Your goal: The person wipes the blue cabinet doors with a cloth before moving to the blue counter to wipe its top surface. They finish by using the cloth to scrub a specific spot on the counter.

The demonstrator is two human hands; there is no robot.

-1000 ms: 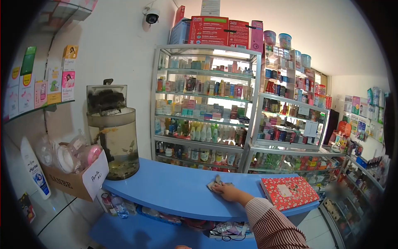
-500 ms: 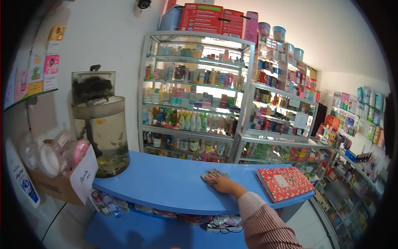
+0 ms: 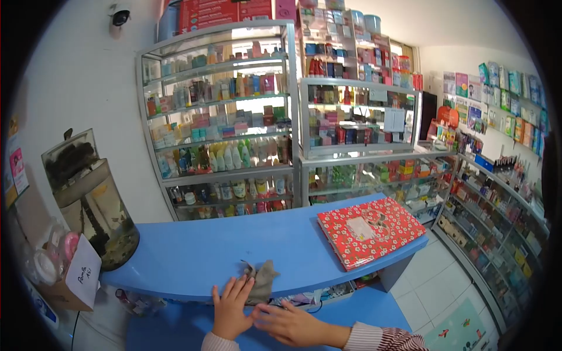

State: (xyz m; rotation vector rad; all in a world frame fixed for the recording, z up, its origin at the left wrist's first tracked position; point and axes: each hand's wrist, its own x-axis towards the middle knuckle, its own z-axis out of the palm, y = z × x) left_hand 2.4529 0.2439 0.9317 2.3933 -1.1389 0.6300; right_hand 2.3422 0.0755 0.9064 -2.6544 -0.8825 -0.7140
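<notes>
A crumpled grey cloth [image 3: 264, 279] lies at the near edge of the blue counter [image 3: 187, 248], one part hanging over the edge. My left hand [image 3: 232, 308] is open, fingers spread at the counter's front edge, with its fingertips right at the cloth's left side. Just below the cloth, my right hand [image 3: 290, 323] points leftward with fingers stretched out, slightly blurred, its fingertips close to my left hand. A red floral-covered book [image 3: 374, 229] lies shut on the counter's right end.
At the counter's left end stands a cylindrical fish tank [image 3: 108, 216], beside a cardboard box [image 3: 79, 278] of packaged items. Glass display shelves [image 3: 225, 126] full of products line the back. A lower blue surface [image 3: 369, 319] sits under the counter.
My right hand has come off the cloth and back toward me. The cloth now lies nearer the front edge. My left hand has come into view, and the camera has turned right.
</notes>
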